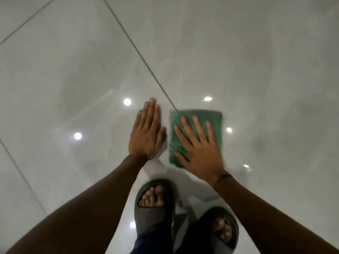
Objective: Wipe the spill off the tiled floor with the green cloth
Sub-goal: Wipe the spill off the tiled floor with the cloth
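- We press our right hand, fingers spread flat, on the green cloth, which lies on the tiled floor.
- Our left hand rests flat beside it, fingers together, holding nothing.
- Grey slippers show no readable writing.

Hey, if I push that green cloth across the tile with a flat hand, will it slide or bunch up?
The green cloth lies flat under the spread right hand, so it probably slides as one piece. The floor is glossy enough to mirror lights, so it should give little drag. The cloth looks thin and knitted, so it is likely floppy; a free edge may fold.
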The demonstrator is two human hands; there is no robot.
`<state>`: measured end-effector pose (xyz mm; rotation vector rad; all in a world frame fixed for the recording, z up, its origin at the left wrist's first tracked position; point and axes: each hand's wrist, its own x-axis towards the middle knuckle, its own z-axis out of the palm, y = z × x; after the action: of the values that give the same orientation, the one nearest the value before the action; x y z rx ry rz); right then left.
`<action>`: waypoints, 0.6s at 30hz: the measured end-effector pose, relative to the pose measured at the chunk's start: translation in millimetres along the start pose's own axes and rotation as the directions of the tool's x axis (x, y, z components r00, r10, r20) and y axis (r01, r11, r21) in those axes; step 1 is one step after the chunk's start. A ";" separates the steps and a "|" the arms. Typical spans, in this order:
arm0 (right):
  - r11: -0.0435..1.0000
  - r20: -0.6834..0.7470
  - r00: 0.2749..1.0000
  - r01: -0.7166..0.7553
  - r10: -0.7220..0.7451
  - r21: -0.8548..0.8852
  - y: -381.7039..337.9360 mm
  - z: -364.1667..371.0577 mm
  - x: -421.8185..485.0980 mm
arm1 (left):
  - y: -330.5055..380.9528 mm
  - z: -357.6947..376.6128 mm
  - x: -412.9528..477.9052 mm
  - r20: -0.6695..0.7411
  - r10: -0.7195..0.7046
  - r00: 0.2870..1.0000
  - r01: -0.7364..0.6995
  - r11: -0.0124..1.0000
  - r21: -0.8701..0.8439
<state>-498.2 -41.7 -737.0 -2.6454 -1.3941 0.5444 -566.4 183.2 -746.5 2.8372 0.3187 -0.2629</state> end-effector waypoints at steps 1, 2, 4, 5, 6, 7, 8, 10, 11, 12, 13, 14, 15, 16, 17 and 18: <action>1.000 0.027 0.999 0.021 -0.021 -0.010 11.7 10.1 -40.7 | 0.5 -0.5 -1.1 0.004 -0.011 1.000 0.011 1.000 -0.008; 1.000 0.051 0.999 -0.002 0.003 -0.031 31.1 14.8 -80.1 | 1.8 -0.7 -0.8 0.004 -0.016 1.000 0.016 1.000 -0.010; 0.984 0.099 0.982 -0.152 0.162 -0.097 84.0 8.0 -139.3 | 1.4 -0.8 0.7 0.007 -0.023 1.000 0.023 1.000 -0.020; 0.959 0.094 0.958 -0.262 0.272 -0.111 112.5 0.2 -152.7 | 1.0 -0.4 -0.5 0.005 -0.024 1.000 0.024 0.999 -0.024; 0.927 0.082 0.926 -0.362 0.370 -0.097 138.3 -9.3 -150.2 | 1.9 1.2 -1.8 -0.008 -0.025 1.000 0.025 1.000 -0.017; 0.892 0.054 0.891 -0.446 0.450 -0.072 158.5 -17.3 -134.0 | 2.6 2.4 -1.3 -0.023 -0.024 0.999 0.024 1.000 -0.003; 0.848 0.026 0.848 -0.528 0.530 -0.051 169.1 -27.1 -107.1 | 2.7 3.1 0.2 -0.026 -0.021 0.999 0.021 1.000 0.012; 0.730 -0.069 0.727 -0.683 0.683 0.030 166.5 -44.8 -39.4 | 3.4 4.2 0.1 -0.013 -0.016 1.000 0.016 1.000 0.024; 0.680 -0.107 0.673 -0.731 0.732 0.050 157.3 -47.3 -6.9 | 4.1 3.5 -0.5 -0.012 -0.022 1.000 0.022 0.999 0.030; 0.668 -0.118 0.659 -0.742 0.743 0.062 140.4 -47.8 22.0 | 4.6 1.6 -0.7 -0.009 -0.024 1.000 0.025 0.999 0.030; 0.700 -0.125 0.690 -0.711 0.713 0.072 118.8 -46.6 44.1 | 4.5 -1.0 0.1 -0.005 -0.021 1.000 0.021 1.000 0.022; 0.772 -0.118 0.764 -0.632 0.635 0.064 92.4 -45.8 56.2 | 5.0 -3.5 0.4 0.003 -0.013 1.000 0.013 1.000 0.014; 0.853 -0.104 0.847 -0.521 0.522 0.037 65.4 -41.3 57.3 | 6.2 -5.4 0.2 0.006 -0.007 1.000 0.007 1.000 0.010; 0.923 -0.077 0.920 -0.385 0.384 0.011 40.0 -34.4 49.1 | 7.3 -6.3 0.5 0.002 -0.001 1.000 0.001 1.000 0.011; 0.972 -0.045 0.971 -0.235 0.235 -0.007 19.3 -25.3 31.8 | 8.1 -7.3 0.5 -0.003 -0.001 1.000 0.001 1.000 0.011; 0.996 0.001 0.996 -0.087 0.087 -0.013 3.8 -15.7 6.1 | 7.6 -8.8 0.4 -0.005 -0.001 1.000 0.001 1.000 0.007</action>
<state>-486.5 -37.7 -725.0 -2.7268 -1.2921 0.5491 -562.9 178.7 -736.4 2.8453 0.3203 -0.2572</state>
